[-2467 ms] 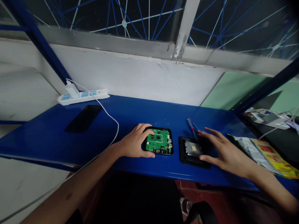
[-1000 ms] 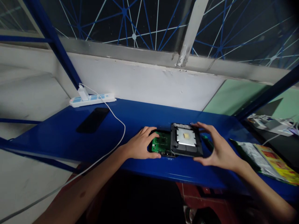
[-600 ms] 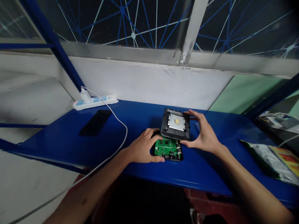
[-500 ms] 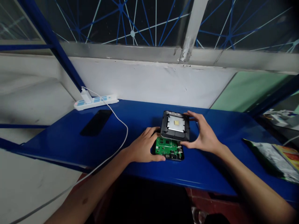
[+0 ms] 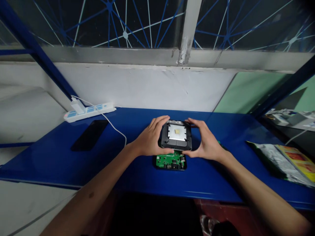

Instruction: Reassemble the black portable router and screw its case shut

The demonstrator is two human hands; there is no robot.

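Both hands grip a black square casing cover (image 5: 176,143), its inner side facing me with a silver metal plate (image 5: 180,136) and a small yellowish pad (image 5: 177,131) at the plate's centre. My left hand (image 5: 150,139) holds its left edge, thumb in front and fingers behind. At the right edge my right hand (image 5: 206,141) pinches it the same way. Below the tilted cover, a green circuit board (image 5: 169,160) sits in a black base on the blue table; the cover hides the board's far part.
A white power strip (image 5: 98,109) with a plugged-in charger (image 5: 77,106) lies at the back left, its white cable (image 5: 114,126) running towards me. A black phone (image 5: 90,135) lies nearby. On the right rests a silver and yellow packet (image 5: 283,162) on the blue table (image 5: 137,182).
My left hand has moved from the base with the circuit board up to the cover's left edge. Now both hands hold the cover. The whole view has shifted slightly.
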